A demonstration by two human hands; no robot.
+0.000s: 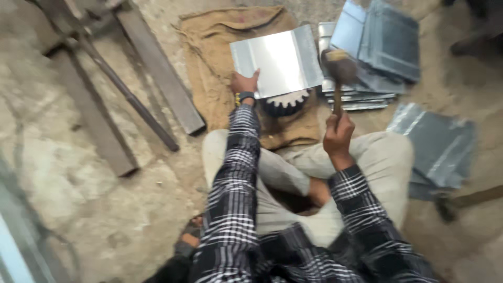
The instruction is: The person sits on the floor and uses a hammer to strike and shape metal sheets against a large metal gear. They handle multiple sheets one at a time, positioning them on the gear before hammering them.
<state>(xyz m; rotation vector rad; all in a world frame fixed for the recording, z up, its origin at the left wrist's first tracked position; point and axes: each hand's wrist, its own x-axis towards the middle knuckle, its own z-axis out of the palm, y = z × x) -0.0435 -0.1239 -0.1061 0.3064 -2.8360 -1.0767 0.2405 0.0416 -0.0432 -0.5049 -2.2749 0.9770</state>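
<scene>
The left hand [244, 83] presses the near-left corner of the shiny bent sheet-metal panel [277, 61], which lies on the brown burlap sack [209, 47] over a toothed gear [285, 102]. The right hand [338, 135] is clamped on a raised wooden mallet [339, 71]. Judging by this, keep the fingers clear of the strike. A stack of grey sheets [377, 42] crowds the far right; steel bars [157, 68] lie left.
</scene>
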